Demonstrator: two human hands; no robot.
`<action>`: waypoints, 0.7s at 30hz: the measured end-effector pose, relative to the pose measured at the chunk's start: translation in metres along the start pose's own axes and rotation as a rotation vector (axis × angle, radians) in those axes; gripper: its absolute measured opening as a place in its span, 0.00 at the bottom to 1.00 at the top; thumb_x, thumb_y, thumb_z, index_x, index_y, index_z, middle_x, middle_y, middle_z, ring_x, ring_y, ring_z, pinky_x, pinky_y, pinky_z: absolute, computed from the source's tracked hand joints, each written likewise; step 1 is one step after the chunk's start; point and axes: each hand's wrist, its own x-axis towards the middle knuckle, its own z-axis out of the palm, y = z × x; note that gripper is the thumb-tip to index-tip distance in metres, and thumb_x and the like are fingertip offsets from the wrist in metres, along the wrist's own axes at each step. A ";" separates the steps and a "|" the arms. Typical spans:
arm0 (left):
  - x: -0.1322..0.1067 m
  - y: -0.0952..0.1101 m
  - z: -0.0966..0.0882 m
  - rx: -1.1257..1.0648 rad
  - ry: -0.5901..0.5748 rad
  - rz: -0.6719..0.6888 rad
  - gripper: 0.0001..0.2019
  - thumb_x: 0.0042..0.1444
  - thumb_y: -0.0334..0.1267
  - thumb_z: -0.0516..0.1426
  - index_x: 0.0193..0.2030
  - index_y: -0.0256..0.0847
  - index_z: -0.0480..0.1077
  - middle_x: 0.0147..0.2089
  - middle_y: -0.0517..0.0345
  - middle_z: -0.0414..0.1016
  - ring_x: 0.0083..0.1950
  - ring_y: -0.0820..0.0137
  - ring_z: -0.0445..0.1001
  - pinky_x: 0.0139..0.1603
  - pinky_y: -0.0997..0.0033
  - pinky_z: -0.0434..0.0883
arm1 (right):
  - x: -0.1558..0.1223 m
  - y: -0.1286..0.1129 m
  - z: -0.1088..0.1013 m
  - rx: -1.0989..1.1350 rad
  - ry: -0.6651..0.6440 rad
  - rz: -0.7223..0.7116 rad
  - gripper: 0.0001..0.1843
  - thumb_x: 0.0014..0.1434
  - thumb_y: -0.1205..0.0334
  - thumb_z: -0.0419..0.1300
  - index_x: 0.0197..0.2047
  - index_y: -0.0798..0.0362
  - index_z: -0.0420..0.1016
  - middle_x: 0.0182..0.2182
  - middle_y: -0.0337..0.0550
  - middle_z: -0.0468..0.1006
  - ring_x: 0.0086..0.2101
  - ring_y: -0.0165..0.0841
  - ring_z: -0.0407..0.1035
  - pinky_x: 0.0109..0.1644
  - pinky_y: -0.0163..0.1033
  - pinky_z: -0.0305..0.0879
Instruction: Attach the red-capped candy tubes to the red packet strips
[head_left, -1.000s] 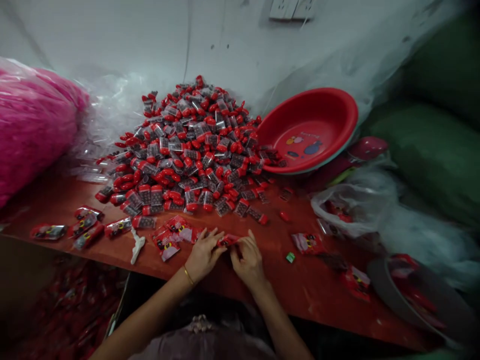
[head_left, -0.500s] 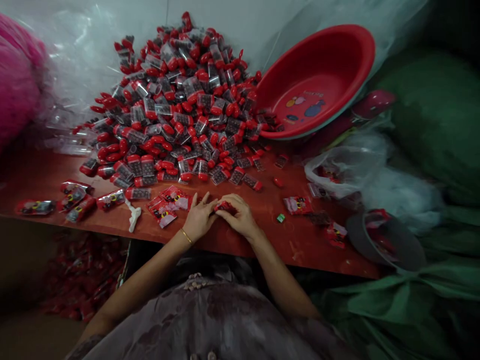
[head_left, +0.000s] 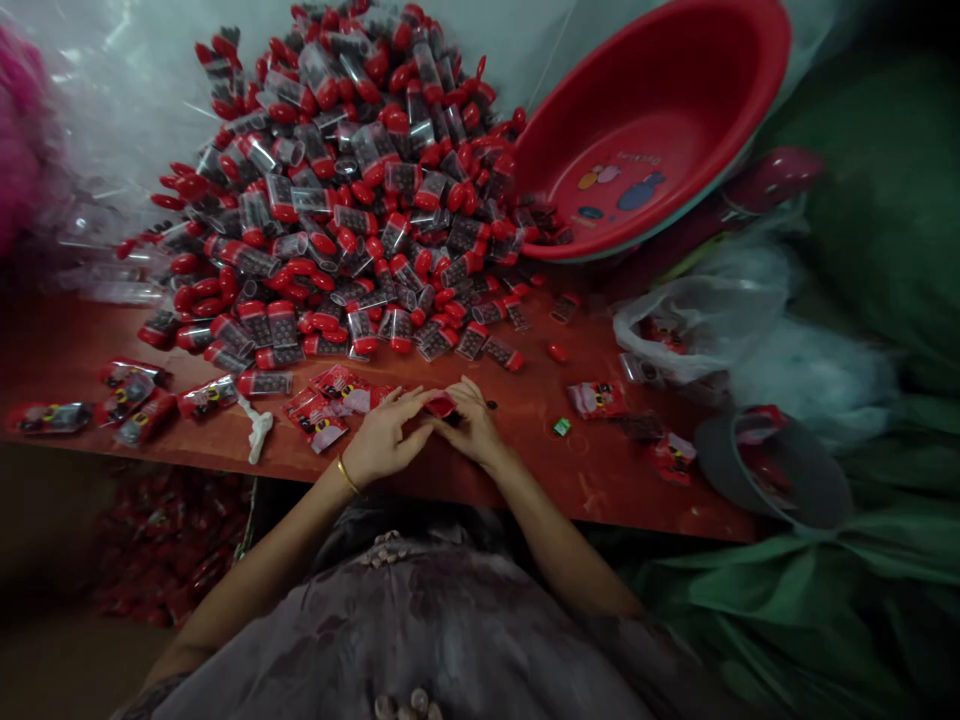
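Note:
A small red plastic packet (head_left: 441, 402) sits between my two hands just above the table's front part. My left hand (head_left: 386, 435), with a gold bangle at the wrist, pinches its left side between thumb and fingers. Closed on the other side is my right hand (head_left: 472, 430); the packet's lower part is hidden by the fingers. Flat red printed packets (head_left: 322, 415) lie left of my left hand. Farther left are several filled printed packets (head_left: 139, 400) with clear tubes inside. Beyond my hands rises a big pile of clear, red-capped tubes (head_left: 360, 210) with dark contents.
A red basin (head_left: 544, 170) leans tilted at the back right. On the right are a clear plastic bag (head_left: 675, 335), a grey bowl (head_left: 716, 470) holding red packets, and a green piece (head_left: 562, 427). A white twisted scrap (head_left: 259, 432) lies left. Red packets (head_left: 172, 550) are heaped below the table.
The view has shifted slightly closer to the table. My left fingers, spread before, have come together on the packet, which now shows more upright between both hands.

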 end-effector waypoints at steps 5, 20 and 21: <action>0.002 -0.008 0.014 0.001 0.136 -0.064 0.12 0.59 0.37 0.52 0.48 0.41 0.71 0.47 0.54 0.79 0.47 0.67 0.77 0.63 0.51 0.60 | -0.004 -0.004 -0.004 -0.007 0.021 0.030 0.15 0.55 0.48 0.60 0.41 0.49 0.74 0.36 0.43 0.78 0.39 0.36 0.70 0.58 0.55 0.55; 0.005 -0.012 0.020 0.187 0.094 -0.010 0.10 0.59 0.34 0.54 0.46 0.39 0.71 0.49 0.49 0.78 0.58 0.59 0.69 0.65 0.45 0.55 | -0.009 0.003 -0.022 -0.068 0.101 -0.041 0.10 0.59 0.53 0.58 0.36 0.48 0.78 0.29 0.39 0.80 0.36 0.34 0.70 0.59 0.53 0.52; 0.005 -0.012 0.020 0.191 0.097 -0.020 0.10 0.59 0.34 0.54 0.46 0.39 0.71 0.49 0.49 0.78 0.59 0.58 0.68 0.65 0.44 0.53 | -0.009 0.003 -0.022 -0.085 0.107 -0.051 0.10 0.59 0.54 0.58 0.37 0.49 0.78 0.29 0.39 0.80 0.36 0.34 0.70 0.59 0.53 0.51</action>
